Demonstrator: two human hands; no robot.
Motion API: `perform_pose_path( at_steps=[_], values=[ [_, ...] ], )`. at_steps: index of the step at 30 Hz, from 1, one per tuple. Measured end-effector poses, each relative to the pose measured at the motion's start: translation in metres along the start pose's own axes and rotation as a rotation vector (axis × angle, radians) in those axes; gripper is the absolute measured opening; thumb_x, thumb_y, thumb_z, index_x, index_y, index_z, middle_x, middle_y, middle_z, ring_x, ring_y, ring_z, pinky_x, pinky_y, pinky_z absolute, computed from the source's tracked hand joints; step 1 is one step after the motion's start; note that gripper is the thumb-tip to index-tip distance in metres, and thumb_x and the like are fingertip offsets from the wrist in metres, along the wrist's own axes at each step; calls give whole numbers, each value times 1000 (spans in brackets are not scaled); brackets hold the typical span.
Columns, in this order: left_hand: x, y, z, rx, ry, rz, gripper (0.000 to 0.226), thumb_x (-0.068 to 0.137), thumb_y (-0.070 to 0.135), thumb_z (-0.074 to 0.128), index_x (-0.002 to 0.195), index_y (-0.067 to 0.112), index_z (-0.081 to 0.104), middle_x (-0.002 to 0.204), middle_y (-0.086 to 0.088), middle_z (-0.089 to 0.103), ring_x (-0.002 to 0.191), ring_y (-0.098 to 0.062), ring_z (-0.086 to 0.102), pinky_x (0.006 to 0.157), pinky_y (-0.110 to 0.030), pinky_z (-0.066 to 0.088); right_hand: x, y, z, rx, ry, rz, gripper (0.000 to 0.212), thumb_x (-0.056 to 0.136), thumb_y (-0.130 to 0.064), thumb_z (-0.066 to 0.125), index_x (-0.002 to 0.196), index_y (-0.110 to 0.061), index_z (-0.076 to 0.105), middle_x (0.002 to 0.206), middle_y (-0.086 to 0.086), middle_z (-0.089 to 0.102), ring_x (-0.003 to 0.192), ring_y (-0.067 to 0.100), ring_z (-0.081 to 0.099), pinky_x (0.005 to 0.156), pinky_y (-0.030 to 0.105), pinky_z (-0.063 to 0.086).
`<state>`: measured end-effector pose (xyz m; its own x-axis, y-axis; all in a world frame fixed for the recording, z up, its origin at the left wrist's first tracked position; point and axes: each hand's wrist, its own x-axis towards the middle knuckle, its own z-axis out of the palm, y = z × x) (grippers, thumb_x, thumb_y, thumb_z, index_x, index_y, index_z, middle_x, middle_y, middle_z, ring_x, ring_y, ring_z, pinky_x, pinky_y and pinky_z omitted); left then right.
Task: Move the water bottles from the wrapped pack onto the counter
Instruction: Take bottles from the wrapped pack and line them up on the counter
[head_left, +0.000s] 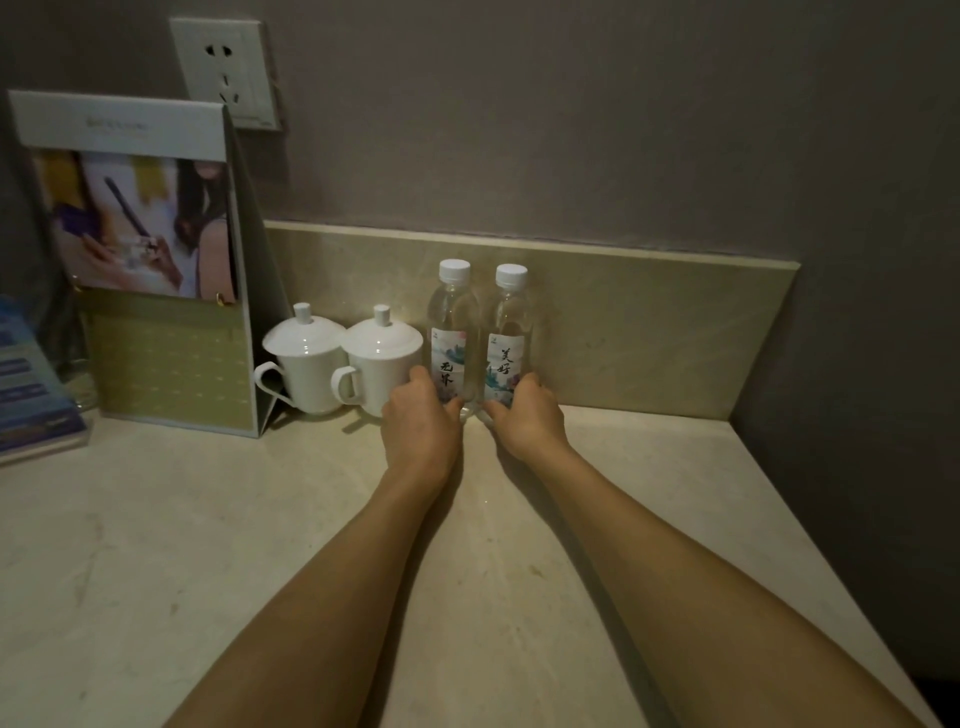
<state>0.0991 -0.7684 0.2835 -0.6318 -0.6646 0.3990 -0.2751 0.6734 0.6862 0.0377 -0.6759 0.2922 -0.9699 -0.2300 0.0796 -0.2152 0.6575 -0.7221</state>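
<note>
Two water bottles stand upright side by side on the counter against the low stone backsplash, each clear with a white cap and a printed label. The left hand curls round the base of the left bottle, and the right hand grasps the base of the right bottle. Just left stand two white lidded cups, then one upright brochure holder; one wall socket is above.
</note>
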Motion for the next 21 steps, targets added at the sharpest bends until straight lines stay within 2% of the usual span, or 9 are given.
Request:
perform_pose_path(
  at_steps=[4, 10, 16, 21],
  values=[
    [1, -2, 0, 13, -10, 15, 27, 89, 27, 69, 103, 9, 56, 104, -13, 70, 96, -32, 66, 77, -44, 55, -2, -1, 4, -14, 31, 12, 46, 94, -30, 61, 129, -5, 46, 133, 15, 55, 120, 36, 55, 93, 45, 50],
    [2, -5, 0, 29, -13, 17, 28, 88, 29, 70, 103, 10, 57, 104, -12, 70, 97, -34, 66, 71, -38, 48, -3, -2, 3, -17, 21, 5, 45, 95, -28, 60, 130, -2, 45, 133, 17, 54, 121, 36, 55, 93, 42, 47],
    [4, -7, -2, 9, -32, 48, 30, 88, 30, 71, 105, 10, 57, 105, -11, 70, 97, -31, 67, 78, -44, 56, -6, -3, 1, -1, 26, -9, 46, 95, -27, 61, 129, 0, 45, 133, 18, 55, 121, 36, 55, 91, 37, 47],
    [5, -8, -4, -10, -19, 56, 32, 85, 34, 73, 101, 11, 57, 102, -11, 71, 93, -31, 67, 72, -39, 54, -11, -6, -3, 32, 1, 6, 48, 94, -25, 62, 131, -1, 43, 135, 18, 53, 123, 35, 53, 98, 41, 46]
  ],
)
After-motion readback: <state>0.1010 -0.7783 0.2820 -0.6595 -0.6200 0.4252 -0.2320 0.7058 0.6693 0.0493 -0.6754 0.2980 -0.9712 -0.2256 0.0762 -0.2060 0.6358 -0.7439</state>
